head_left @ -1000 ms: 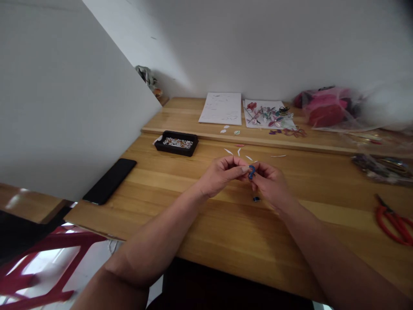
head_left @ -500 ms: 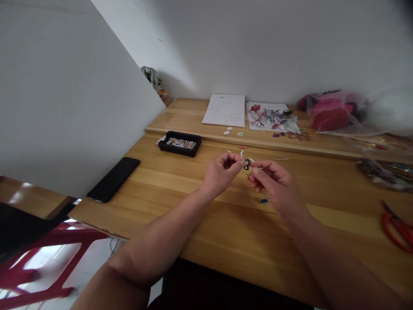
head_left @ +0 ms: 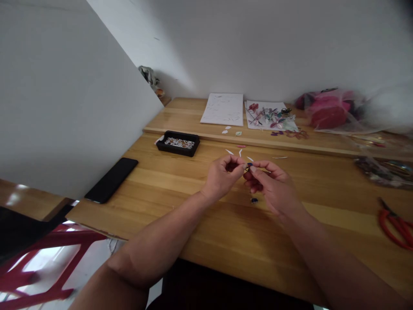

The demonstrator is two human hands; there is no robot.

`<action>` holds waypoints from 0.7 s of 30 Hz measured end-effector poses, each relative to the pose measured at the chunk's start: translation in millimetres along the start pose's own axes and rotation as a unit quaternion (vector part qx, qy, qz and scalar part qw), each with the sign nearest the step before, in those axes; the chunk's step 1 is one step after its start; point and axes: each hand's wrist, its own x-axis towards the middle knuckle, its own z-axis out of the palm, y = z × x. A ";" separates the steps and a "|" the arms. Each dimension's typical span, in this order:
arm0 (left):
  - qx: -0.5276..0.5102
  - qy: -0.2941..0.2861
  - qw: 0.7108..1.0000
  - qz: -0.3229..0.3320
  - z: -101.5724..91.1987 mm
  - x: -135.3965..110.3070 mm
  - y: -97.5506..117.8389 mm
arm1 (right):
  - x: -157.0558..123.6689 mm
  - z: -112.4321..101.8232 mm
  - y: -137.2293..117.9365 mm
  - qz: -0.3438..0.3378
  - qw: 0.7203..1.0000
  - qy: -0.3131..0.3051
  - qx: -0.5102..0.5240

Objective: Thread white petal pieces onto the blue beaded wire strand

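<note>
Over the wooden table (head_left: 206, 224), my left hand (head_left: 222, 176) and my right hand (head_left: 272, 187) meet fingertip to fingertip. Between them they pinch a small blue curled piece (head_left: 248, 166), mostly hidden by the fingers. A second small blue bit (head_left: 254, 200) lies on the table just below my right hand. Several thin white slivers (head_left: 238, 151) lie on the wood a little beyond my hands.
A black tray of small beads (head_left: 177, 143) and a black phone (head_left: 111, 179) lie to the left. Two paper sheets (head_left: 222, 109), one with coloured shapes (head_left: 269, 115), lie at the back. Plastic bags (head_left: 335, 110) sit at the right, red scissors (head_left: 395, 223) near the right edge.
My fingertips have closed in over the blue piece, which now shows less than before. Both hands stay in about the same spot above the table.
</note>
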 end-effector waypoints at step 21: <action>-0.115 -0.039 0.990 -0.075 -9.0 5.0 2.6 | 10.1 -14.8 2.0 0.108 0.973 -0.161 0.122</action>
